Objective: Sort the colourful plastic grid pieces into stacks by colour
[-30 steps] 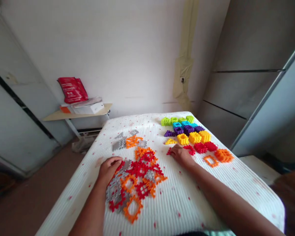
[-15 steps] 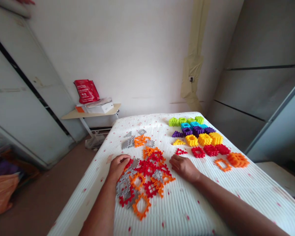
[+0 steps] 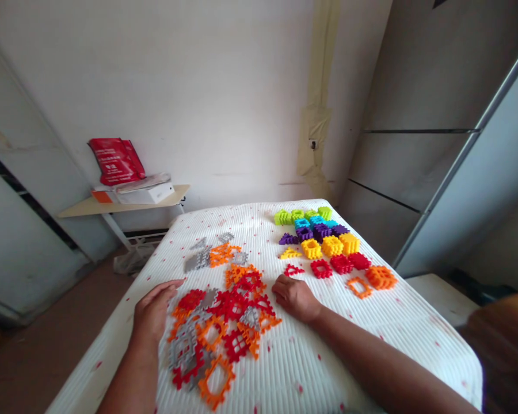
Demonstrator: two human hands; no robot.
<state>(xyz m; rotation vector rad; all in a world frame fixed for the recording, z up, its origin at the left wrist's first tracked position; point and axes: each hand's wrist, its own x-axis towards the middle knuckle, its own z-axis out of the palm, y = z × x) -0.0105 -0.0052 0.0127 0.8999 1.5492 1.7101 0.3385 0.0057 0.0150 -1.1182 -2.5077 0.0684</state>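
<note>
A loose heap of red, orange and grey lattice tiles (image 3: 224,322) lies on the white bedspread (image 3: 328,356). My left hand (image 3: 153,310) rests flat at the heap's left edge, fingers stretched out, touching red and orange tiles. At the heap's right edge sits my right hand (image 3: 296,298), fingers curled, just below a red triangle tile (image 3: 293,269). I cannot make out anything inside it. Sorted stacks in green, blue, purple, yellow, red and orange (image 3: 328,244) stand in rows at the far right.
A smaller cluster of grey and orange tiles (image 3: 213,256) lies further back. A low shelf (image 3: 125,204) with a red bag (image 3: 116,161) and a white box stands by the wall at left. Grey panels run along the right side.
My left hand has slid left off the pile and flattened out. My right hand drew back from the red triangle tile, left lying by the stacks. The camera has shifted.
</note>
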